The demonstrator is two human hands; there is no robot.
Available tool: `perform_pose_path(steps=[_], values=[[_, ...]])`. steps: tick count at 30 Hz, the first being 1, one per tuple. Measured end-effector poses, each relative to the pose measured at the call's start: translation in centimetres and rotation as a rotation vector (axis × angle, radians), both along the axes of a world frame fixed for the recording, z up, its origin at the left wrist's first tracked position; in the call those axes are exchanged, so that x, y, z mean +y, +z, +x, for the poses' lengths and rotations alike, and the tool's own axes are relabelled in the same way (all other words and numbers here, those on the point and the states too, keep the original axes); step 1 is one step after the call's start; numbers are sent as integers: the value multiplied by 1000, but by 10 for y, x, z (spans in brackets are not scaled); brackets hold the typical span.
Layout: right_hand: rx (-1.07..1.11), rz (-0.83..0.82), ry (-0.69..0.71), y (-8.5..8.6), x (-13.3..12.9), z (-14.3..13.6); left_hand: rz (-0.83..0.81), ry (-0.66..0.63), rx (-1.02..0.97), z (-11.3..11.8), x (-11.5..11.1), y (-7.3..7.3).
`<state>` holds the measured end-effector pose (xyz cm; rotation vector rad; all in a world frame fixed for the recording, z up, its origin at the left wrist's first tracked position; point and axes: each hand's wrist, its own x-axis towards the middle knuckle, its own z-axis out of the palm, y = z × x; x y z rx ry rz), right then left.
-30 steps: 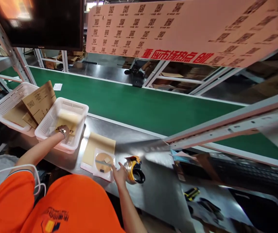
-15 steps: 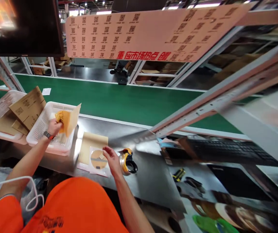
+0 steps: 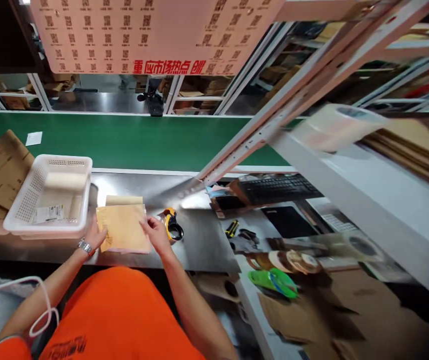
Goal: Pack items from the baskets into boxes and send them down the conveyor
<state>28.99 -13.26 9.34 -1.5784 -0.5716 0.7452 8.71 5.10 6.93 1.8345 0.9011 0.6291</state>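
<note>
A flat yellow padded envelope [image 3: 122,227] lies on the metal bench in front of me, over a paler paper sheet [image 3: 124,200] whose far edge shows. My left hand [image 3: 95,235], with a watch at the wrist, grips the envelope's left edge, thumb on top. At the right edge, my right hand [image 3: 155,231] pinches the corner between thumb and fingers. A yellow and black tape dispenser [image 3: 172,225] sits just right of my right hand. The round item seen earlier under my hands is hidden by the envelope.
To the left stand a white basket [image 3: 86,195] holding a labelled packet [image 3: 49,214] and upright cardboard [image 3: 2,167]. Behind the bench runs a green belt [image 3: 124,142]. At right are a slanted metal post [image 3: 250,142], a keyboard [image 3: 278,189], a tape roll [image 3: 338,125] and a green object [image 3: 272,282].
My left hand has brought the yellow envelope from the basket onto the bench, over the paper and round item. My right hand now holds its edge. The view has shifted right.
</note>
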Motion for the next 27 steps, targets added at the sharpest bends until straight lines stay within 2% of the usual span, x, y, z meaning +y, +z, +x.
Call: perform_pose_path(steps=[2,4,5,8,10,14,17,20,22,24,26,27], values=[[-160,-55,45,-1,-7,0,357,-50,-47,1,-6,-1],[-292,-88,132,-1,-9,-3,542,-216,-118,12,-13,3],[-337,-95,186,0,-9,-5,579,-322,-137,20,-16,7],[-411,-102,332,0,-9,-10,503,-564,-98,40,-20,16],[-424,-117,372,-1,-13,-11,368,-639,-7,44,-19,19],[-446,-171,365,-6,-23,-7,192,-625,170,32,-14,22],[-489,-172,417,-10,-22,-8,173,-630,235,23,-13,23],[-512,-93,469,-12,-12,-6,209,-691,258,24,-11,26],[-522,-10,328,-16,-5,-1,249,-621,240,27,-6,27],[-524,1,55,-26,-2,9,287,-459,191,28,2,30],[-488,-164,-159,-43,-3,18,332,-285,112,29,11,31],[-454,-300,-195,-52,-5,21,358,-219,70,28,15,30]])
